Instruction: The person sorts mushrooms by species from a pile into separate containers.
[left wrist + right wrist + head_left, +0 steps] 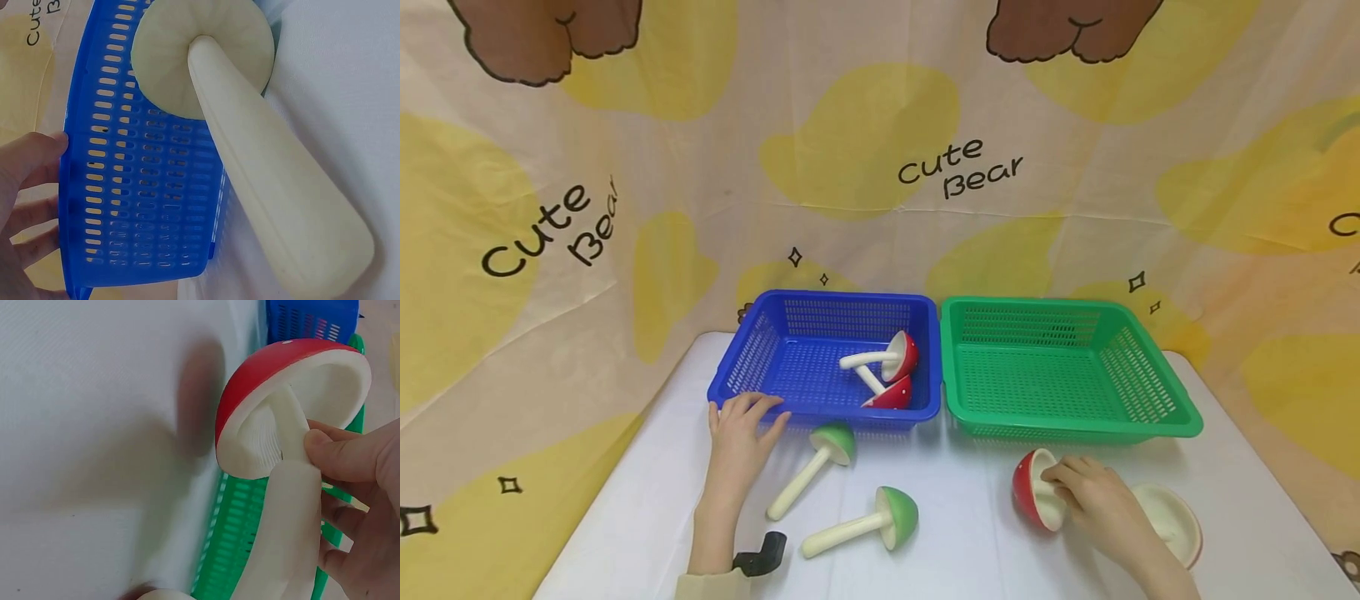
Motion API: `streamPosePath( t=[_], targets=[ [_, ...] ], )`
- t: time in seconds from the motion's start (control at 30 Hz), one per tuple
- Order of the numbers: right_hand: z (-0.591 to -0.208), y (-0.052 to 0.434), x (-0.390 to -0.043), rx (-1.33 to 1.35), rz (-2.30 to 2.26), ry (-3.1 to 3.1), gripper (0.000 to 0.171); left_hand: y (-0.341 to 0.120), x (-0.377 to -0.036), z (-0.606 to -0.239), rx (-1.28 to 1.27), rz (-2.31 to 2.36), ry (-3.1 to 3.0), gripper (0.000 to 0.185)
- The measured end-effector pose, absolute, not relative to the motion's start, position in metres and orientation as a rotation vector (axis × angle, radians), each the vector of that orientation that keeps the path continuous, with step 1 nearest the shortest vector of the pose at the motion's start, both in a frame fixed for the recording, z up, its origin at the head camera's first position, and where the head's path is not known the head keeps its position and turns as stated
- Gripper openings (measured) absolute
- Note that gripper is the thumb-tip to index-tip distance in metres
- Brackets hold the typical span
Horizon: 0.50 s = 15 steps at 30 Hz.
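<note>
My right hand (1097, 504) pinches the white stem of a red-capped toy mushroom (1024, 492) between thumb and fingers. In the right wrist view this mushroom (250, 378) is tilted above the white cloth, and its cap casts a shadow. My left hand (741, 433) rests its fingers on the front left rim of the blue basket (827, 411). Close by that hand lies a green-capped toy mushroom (833, 442), whose thick pale stem (275, 169) fills the left wrist view. A second green-capped mushroom (901, 517) lies nearer the front.
Two red-capped mushrooms (908, 354) lie inside the blue basket. Right beside it stands a green basket (1075, 429). Another mushroom (1176, 508), its pale underside up, lies by my right wrist. Behind the table (955, 542) hangs a printed cloth (850, 150).
</note>
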State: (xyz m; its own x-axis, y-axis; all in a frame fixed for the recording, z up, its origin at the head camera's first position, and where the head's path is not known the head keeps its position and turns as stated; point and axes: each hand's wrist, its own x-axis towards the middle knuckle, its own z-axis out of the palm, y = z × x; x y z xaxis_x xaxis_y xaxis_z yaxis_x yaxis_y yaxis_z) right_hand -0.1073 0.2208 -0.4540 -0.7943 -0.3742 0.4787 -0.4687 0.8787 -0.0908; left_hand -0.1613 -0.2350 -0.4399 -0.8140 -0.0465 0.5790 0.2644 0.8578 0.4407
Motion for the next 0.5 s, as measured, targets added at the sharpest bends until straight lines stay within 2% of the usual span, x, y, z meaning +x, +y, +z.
streamPosePath(
  t=[0.33, 0.5],
  targets=[
    [-0.440, 0.206, -0.103, 0.690, 0.291, -2.554, 0.025, -0.236, -0.162, -0.441, -0.141, -0.713, -2.484, 0.021],
    [-0.432, 0.199, -0.103, 0.735, 0.324, -2.503, 0.029, -0.236, -0.162, -0.441, -0.138, -0.713, -2.484, 0.021]
  ],
)
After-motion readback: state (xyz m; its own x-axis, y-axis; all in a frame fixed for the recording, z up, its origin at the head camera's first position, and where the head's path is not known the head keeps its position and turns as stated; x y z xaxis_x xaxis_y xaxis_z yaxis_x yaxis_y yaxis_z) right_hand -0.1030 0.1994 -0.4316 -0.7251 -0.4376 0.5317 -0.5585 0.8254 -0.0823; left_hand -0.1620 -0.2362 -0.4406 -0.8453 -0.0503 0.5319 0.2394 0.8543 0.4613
